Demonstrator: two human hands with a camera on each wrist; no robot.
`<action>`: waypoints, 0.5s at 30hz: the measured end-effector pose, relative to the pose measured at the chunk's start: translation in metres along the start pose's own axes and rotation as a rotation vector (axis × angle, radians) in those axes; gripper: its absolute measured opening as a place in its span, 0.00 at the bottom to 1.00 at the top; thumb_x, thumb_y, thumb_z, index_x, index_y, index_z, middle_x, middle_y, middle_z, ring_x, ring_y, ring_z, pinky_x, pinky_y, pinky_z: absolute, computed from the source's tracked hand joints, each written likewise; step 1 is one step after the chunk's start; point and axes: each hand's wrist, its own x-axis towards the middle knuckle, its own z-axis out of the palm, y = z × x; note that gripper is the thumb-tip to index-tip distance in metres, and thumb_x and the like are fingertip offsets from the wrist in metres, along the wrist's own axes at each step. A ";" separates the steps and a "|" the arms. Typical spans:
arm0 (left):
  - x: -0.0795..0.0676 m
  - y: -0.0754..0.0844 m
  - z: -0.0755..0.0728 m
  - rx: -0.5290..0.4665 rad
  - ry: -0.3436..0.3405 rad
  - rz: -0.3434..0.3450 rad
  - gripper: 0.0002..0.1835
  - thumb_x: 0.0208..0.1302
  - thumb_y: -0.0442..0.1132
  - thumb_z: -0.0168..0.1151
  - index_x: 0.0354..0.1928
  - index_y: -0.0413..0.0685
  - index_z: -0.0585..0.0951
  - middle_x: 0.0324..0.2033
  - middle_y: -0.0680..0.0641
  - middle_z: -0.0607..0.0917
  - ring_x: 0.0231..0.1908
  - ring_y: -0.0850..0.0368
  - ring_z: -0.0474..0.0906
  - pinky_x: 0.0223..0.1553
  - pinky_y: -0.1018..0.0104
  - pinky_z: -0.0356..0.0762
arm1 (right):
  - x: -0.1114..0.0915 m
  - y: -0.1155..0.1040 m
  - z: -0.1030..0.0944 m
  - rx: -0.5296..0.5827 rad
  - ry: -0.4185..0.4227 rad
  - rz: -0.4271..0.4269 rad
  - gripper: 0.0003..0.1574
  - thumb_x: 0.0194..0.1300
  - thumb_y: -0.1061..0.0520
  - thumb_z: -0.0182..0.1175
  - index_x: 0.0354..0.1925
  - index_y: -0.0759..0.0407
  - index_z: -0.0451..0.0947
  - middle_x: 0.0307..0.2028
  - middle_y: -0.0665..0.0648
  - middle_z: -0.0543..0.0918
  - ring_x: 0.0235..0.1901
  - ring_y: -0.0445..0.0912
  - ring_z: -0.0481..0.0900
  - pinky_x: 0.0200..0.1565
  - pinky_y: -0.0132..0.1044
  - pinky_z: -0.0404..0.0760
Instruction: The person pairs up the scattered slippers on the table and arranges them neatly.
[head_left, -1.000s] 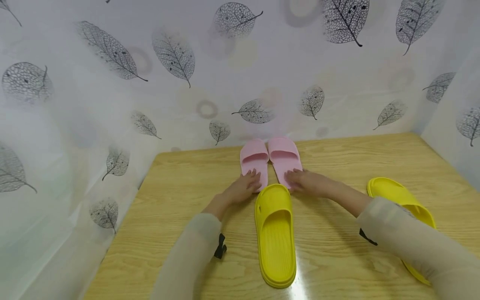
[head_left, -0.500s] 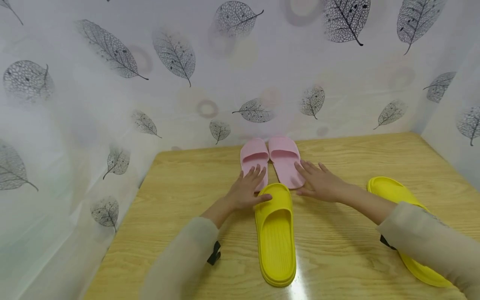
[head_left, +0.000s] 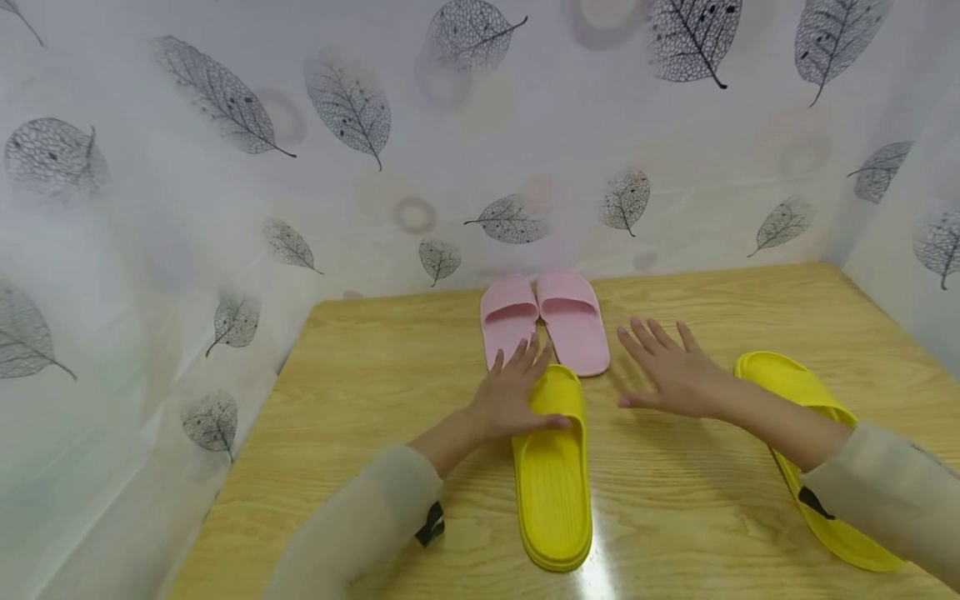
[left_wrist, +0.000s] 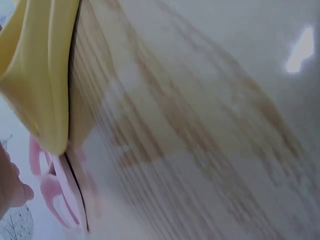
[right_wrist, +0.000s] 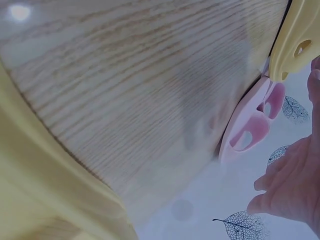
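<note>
Two pink slippers, a left one (head_left: 507,325) and a right one (head_left: 573,329), lie side by side at the back of the table, toes to the wall. In front of them is a yellow slipper (head_left: 555,500), its toe close to the pink heels. My left hand (head_left: 513,400), fingers spread, is over this yellow slipper's upper left part; whether it touches cannot be told. To the right of the pink pair my right hand (head_left: 675,375) is held over the table, fingers spread, holding nothing. A second yellow slipper (head_left: 795,387) lies at the right, partly hidden beneath my right forearm.
The wood-grain table (head_left: 360,383) meets a pale leaf-printed curtain (head_left: 360,225) at its back and left edges. More of that curtain closes off the right side. Bare tabletop shows to the left of the slippers and between the two yellow ones.
Both hands have come off the pink slippers. My right hand has moved right, and my left hand has drawn back over the middle yellow slipper. The slippers stay in place.
</note>
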 end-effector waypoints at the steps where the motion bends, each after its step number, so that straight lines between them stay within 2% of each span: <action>1: 0.000 0.003 0.000 0.006 0.005 -0.006 0.59 0.52 0.77 0.49 0.75 0.51 0.38 0.74 0.42 0.39 0.73 0.47 0.37 0.70 0.43 0.37 | -0.002 0.000 0.000 -0.005 0.003 0.000 0.61 0.58 0.32 0.59 0.73 0.65 0.45 0.72 0.71 0.43 0.70 0.68 0.41 0.65 0.68 0.32; 3: -0.001 0.008 0.000 0.017 0.006 -0.020 0.59 0.53 0.72 0.55 0.75 0.51 0.37 0.74 0.43 0.37 0.73 0.47 0.36 0.70 0.43 0.37 | -0.006 0.000 -0.001 -0.019 0.010 -0.002 0.62 0.58 0.31 0.59 0.73 0.64 0.45 0.72 0.72 0.44 0.70 0.68 0.42 0.64 0.68 0.32; 6: -0.004 0.014 0.000 0.032 -0.005 -0.027 0.61 0.51 0.73 0.55 0.74 0.53 0.34 0.74 0.43 0.37 0.73 0.46 0.36 0.70 0.44 0.36 | -0.012 0.001 -0.002 -0.034 0.016 0.000 0.63 0.56 0.29 0.58 0.73 0.63 0.45 0.72 0.72 0.45 0.70 0.69 0.42 0.64 0.68 0.31; 15: -0.016 0.034 0.002 0.055 -0.021 -0.041 0.64 0.48 0.77 0.54 0.75 0.47 0.38 0.74 0.41 0.41 0.73 0.47 0.37 0.70 0.43 0.40 | -0.036 0.011 -0.008 -0.005 0.031 0.013 0.72 0.49 0.26 0.62 0.74 0.62 0.39 0.72 0.71 0.44 0.70 0.67 0.39 0.63 0.67 0.23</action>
